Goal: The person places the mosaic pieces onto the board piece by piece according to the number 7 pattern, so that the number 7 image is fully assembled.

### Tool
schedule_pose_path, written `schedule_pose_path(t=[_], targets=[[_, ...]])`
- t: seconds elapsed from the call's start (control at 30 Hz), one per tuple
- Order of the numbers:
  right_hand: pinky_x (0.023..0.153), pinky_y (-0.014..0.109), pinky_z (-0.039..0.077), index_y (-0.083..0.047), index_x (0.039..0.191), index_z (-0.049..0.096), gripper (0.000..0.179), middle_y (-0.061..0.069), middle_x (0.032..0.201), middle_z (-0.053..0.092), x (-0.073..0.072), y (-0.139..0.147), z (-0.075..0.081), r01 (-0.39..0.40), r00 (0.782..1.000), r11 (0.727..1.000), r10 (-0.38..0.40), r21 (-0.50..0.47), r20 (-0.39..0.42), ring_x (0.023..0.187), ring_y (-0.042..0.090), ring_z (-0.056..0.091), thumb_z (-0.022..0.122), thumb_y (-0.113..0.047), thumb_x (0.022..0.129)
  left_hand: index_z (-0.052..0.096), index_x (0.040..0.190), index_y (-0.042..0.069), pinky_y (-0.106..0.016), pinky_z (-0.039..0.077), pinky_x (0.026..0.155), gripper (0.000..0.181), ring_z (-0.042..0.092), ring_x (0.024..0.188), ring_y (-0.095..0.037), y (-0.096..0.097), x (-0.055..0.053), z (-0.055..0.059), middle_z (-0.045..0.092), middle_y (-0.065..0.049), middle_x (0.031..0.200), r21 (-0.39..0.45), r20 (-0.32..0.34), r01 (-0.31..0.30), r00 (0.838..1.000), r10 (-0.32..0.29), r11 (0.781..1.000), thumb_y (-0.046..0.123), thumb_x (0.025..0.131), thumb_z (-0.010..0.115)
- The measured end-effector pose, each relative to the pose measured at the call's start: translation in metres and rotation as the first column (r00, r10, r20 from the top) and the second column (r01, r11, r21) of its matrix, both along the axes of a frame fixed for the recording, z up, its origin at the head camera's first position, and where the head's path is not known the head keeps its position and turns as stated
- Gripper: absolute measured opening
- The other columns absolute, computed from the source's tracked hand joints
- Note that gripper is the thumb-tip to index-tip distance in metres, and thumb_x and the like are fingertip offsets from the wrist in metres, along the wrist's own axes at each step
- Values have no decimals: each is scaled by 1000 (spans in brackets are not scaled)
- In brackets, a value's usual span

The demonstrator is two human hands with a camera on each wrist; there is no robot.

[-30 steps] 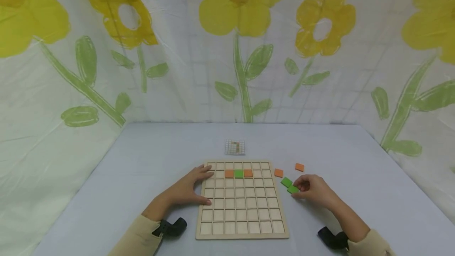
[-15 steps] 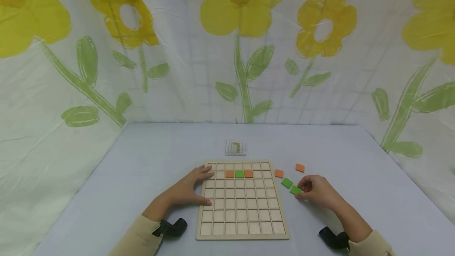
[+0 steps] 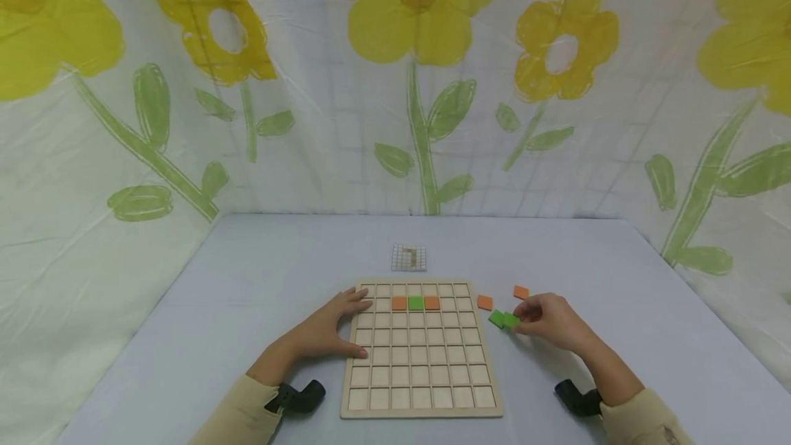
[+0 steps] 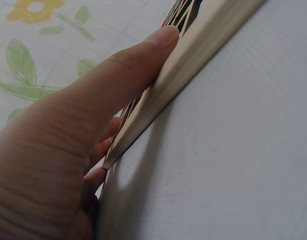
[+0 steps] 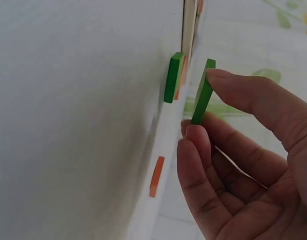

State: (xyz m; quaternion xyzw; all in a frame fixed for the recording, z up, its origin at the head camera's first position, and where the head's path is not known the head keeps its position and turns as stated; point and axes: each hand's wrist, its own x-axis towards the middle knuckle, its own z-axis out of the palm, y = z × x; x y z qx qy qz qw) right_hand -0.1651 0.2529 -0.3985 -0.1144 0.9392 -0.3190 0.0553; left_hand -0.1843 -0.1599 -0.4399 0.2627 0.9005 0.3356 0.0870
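Head view: right hand, grip nearly closed, pinches a green tile at two-thirty from the board; probably light, stiff and smooth, best taken by opposite edges. Left hand, spread, touches the board's nine o'clock edge.

Thin green sq. tile held up & tilted, pinched btwn thumb & fingers of R hand. Wooden grid board lies flat to that hand's L, its L edge touched by L hand; orange-green-orange tiles seated in 2nd row from far side.
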Motion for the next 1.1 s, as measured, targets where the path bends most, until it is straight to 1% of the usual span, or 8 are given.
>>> schedule_pose_path(t=[0.27,0.5,0.63,0.7,0.93,1.1], targets=[[59,19,48,1,94,70,22,4,83,67,-12,-13,6,-80,997,996,79,-44,-25,71,9,55,74,-11,76,45,139,14,-59,17,113,92,12,145,-33,0,1,0,27,-4,154,-5,3,-6,1000,6,1000,54,63,79],[63,21,51,2,96,70,24,10,91,69,-22,-30,8,-102,995,992,101,-79,-18,77,12,59,75,-11,76,45,139,15,-59,17,113,92,13,144,-33,1,1,1,27,-4,154,-12,0,-10,1000,10,1000,55,63,79],[64,22,51,1,96,70,24,9,91,69,-27,-37,7,-116,993,989,116,-93,-8,77,11,60,75,-12,76,45,139,15,-59,17,113,92,13,145,-32,1,1,1,28,-3,154,-16,1,-15,1000,15,1000,55,63,78],[64,22,51,1,96,70,24,7,88,69,-30,-40,7,-129,992,988,128,-90,-10,76,11,60,75,-12,77,45,138,15,-59,17,113,91,13,145,-33,1,1,1,28,-3,154,-15,2,-14,1000,14,1000,55,63,79],[67,25,52,1,97,70,25,7,88,69,-34,-51,11,-165,986,982,164,-91,-22,77,10,60,75,-14,77,45,139,15,-58,17,114,91,13,145,-33,1,1,2,28,-4,154,-15,1,-5,1000,5,1000,54,64,78],[69,27,54,1,97,70,25,11,91,70,-35,-58,11,-201,980,974,198,-107,-38,79,13,63,75,-14,77,45,139,15,-59,17,113,91,13,144,-33,1,1,2,27,-4,154,-15,3,-6,1000,6,1000,54,64,79]])
